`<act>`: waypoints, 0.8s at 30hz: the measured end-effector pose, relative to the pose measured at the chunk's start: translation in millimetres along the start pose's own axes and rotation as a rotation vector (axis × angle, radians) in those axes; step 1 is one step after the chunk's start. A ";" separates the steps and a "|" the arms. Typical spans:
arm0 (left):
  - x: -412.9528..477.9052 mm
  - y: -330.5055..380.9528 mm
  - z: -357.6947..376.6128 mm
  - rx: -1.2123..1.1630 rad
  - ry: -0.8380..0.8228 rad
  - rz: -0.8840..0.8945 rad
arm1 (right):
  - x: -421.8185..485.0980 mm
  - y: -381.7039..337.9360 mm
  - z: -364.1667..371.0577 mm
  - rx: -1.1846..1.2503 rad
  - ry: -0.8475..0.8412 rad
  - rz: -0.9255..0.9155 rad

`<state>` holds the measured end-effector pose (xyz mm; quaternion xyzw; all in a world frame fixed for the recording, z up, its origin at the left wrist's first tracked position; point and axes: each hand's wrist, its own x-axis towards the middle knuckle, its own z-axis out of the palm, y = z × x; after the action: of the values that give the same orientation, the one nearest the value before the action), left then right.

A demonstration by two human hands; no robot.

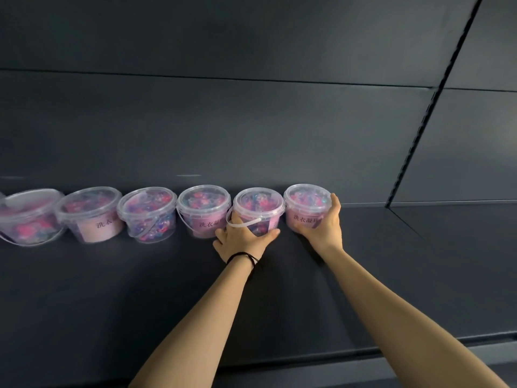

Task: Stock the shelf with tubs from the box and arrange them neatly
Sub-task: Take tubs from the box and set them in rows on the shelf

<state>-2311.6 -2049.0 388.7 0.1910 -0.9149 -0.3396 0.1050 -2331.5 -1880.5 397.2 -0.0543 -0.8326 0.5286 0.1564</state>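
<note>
Both your forearms stretch up from the bottom of the view, reaching deep across the dark shelf [363, 275] to its back wall. You're on the arranging step: two tubs are being set into the end of the row and squared up.

Your left hand [242, 238], with a black band [242, 257] at the wrist, is spread wide and cupped round the front of the fifth tub [257, 211]. The thumb lies along the base, the fingers [221, 235] splay toward the neighbour on the far side, and the white handle [246, 223] is draped over the back of the hand. Your right hand [326, 224] wraps the sixth tub [303, 207], the last in the row: fingers curl up its outer side to the lid, palm sits under the pink label. Both hands are half-closed round the tub walls, and both tubs look to sit on the shelf, not lifted.

Outward from your left hand, four more tubs [148, 214] run away in a line, close together. The farthest one [29, 217] looks tilted and blurred at the edge of view. Labels don't all face front. Beyond your right hand the shelf is bare. No box is in sight.

Next, I'd say, you need a small twist to bring the labels forward, close the gaps, then let go and return for more.
</note>
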 end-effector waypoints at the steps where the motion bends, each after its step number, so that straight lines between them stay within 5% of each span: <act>1: -1.8 -2.3 -3.2 -0.017 -0.018 0.010 | -1.9 0.5 -2.5 0.015 -0.022 0.000; 7: -43.7 -16.4 -26.9 -0.019 -0.067 0.109 | -37.7 10.2 -36.8 0.026 0.017 0.070; 15: -198.2 -3.5 -47.3 -0.304 0.020 0.163 | -137.0 20.0 -132.9 0.001 -0.103 -0.014; 20: -307.6 -16.0 -18.0 -0.337 -0.014 0.238 | -214.4 53.0 -194.1 0.066 -0.112 -0.108; 24: -365.8 -45.7 23.7 -0.321 -0.076 0.128 | -259.3 107.1 -218.2 0.008 -0.233 -0.026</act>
<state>-1975.5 -1913.1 318.0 0.1005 -0.8626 -0.4808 0.1210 -2025.1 -1711.8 334.0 0.0191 -0.8436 0.5325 0.0657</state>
